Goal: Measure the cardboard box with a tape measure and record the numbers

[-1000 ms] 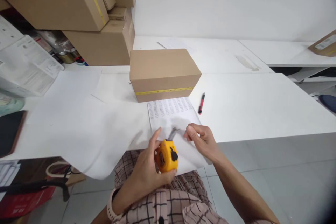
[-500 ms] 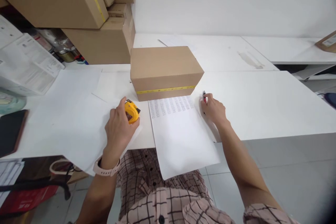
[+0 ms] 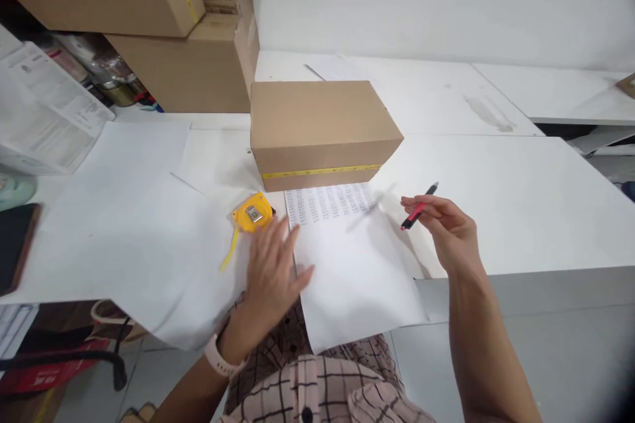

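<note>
Raised just above the table, my right hand (image 3: 449, 228) pinches a red and black pen (image 3: 419, 206) with its grey tip pointing up and away. My left hand (image 3: 272, 271) is open, fingers spread, over the left edge of a sheet of paper (image 3: 347, 264) with rows of small writing along its top. Just beyond those fingertips lies a yellow tape measure (image 3: 253, 213), a short bit of its blade sticking out toward me. A closed cardboard box (image 3: 322, 119) with a yellow tape strip across its front stands at the top of the sheet.
Large cardboard boxes (image 3: 198, 73) are stacked at the back left. Blank white paper (image 3: 133, 211) covers the table's left part and hangs over the front edge. A dark phone (image 3: 17, 244) lies at far left. The white table (image 3: 520, 205) stretches to the right.
My left hand has let go of the tape measure and moved right to the sheet's edge. My right hand has lifted the pen off the table and shifted right.
</note>
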Tool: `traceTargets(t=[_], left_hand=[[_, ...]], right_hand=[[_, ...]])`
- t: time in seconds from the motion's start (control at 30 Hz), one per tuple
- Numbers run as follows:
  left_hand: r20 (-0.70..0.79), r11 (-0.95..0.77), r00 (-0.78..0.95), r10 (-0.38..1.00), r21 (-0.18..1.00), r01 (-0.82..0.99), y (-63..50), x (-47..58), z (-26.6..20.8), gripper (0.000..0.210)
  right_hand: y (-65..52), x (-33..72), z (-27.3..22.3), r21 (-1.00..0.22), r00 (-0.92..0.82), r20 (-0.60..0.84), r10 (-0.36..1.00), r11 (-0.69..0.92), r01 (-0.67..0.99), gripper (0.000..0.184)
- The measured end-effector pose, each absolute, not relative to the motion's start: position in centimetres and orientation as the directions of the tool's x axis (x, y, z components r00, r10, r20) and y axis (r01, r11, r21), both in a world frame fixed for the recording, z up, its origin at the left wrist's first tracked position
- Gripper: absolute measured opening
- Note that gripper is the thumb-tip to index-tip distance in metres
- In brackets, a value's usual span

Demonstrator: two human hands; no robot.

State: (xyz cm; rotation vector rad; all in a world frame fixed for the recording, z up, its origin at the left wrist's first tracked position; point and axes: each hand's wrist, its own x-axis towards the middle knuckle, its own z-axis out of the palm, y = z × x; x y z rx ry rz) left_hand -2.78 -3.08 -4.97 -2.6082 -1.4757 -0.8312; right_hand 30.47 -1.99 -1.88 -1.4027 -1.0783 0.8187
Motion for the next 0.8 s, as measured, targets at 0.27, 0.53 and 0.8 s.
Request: traceTargets(t=[0.27,0.53,0.8], left_hand=[[0.307,-0.666,0.599,0.74,0.208,0.716,-5.8,-0.1,-7.3,0.081],[0.241,-0.652,0.606,0.758,0.243,0.718,-5.3,1.3,-7.1,0.09],[0.258,-0.632,0.577,0.775,0.315,0.708,-5.1,1.3,-7.1,0.079]], right_hand=[[-3.8,24.5,-0.9,-0.862,0.26,0.319,0.911,0.164,0.479,0.022],[-0.1,17.3,-1.4,-0.99,-0.089,-0.138,0.986,-0.14,-0.018,0.05],[1.7,15.2,-5.1,-0.992,0.078,-0.049,0.996,-0.057,0.111,0.03]])
